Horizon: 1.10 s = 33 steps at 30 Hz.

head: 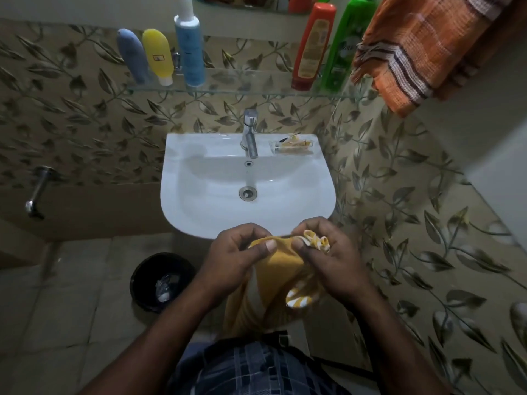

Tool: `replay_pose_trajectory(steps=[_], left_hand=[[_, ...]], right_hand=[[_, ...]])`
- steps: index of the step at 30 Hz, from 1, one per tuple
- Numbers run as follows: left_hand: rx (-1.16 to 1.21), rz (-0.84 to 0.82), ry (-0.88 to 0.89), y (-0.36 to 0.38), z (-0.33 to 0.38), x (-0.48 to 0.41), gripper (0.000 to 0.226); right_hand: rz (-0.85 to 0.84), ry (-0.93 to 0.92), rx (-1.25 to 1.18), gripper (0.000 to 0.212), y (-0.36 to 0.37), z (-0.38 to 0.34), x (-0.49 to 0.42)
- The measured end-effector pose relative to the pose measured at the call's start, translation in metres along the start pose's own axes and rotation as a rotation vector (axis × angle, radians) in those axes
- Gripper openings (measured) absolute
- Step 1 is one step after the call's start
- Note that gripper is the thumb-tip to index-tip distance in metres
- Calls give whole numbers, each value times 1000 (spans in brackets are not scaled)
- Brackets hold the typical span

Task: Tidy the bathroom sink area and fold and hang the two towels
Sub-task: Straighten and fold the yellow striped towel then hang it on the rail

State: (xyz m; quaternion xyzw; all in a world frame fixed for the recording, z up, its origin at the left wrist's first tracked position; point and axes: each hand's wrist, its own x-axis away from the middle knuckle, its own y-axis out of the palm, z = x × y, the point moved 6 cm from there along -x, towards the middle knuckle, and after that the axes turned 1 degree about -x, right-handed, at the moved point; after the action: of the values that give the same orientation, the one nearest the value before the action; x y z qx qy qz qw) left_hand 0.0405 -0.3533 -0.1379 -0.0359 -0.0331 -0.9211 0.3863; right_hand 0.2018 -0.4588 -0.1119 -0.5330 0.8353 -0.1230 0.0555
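Observation:
A yellow towel (pixel 278 269) with white stripes hangs down in front of the white sink (pixel 199 206). My left hand (pixel 233 258) pinches its top edge between thumb and fingers. My right hand (pixel 333 260) grips a bunched striped corner of the same towel. Both hands are close together, just below the sink's front rim. An orange striped towel (pixel 422 49) hangs folded at the upper right, beside the glass shelf (pixel 242 84).
The shelf holds a grey tube (pixel 132 55), a yellow tube (pixel 158 54), a blue bottle (pixel 189 47), a red bottle (pixel 312 47) and a green bottle (pixel 345 44). A soap dish (pixel 292 146) sits by the tap (pixel 249 132). A black bin (pixel 162 280) stands on the floor at left.

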Motion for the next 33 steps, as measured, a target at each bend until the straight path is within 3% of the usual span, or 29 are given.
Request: replay_pose_trajectory(steps=[7, 10, 15, 18, 23, 26, 33], left_hand=[[32, 15, -6, 9, -13, 2, 15], [45, -50, -72, 12, -21, 10, 28], [70, -29, -86, 17, -21, 25, 22], [113, 8, -57, 16, -10, 30, 20], [87, -1, 0, 27, 6, 39, 18], [83, -2, 7, 33, 9, 47, 14], [130, -107, -95, 36, 2, 63, 34]], right_hand=[[-23, -5, 124, 39, 14, 8, -2], [-7, -43, 90, 36, 14, 8, 5], [57, -29, 55, 28, 6, 4, 17], [85, 7, 110, 23, -2, -1, 24], [-10, -11, 251, 37, -1, -20, 44], [-15, -82, 316, 29, 2, -29, 55], [77, -135, 135, 21, 0, -39, 68]])
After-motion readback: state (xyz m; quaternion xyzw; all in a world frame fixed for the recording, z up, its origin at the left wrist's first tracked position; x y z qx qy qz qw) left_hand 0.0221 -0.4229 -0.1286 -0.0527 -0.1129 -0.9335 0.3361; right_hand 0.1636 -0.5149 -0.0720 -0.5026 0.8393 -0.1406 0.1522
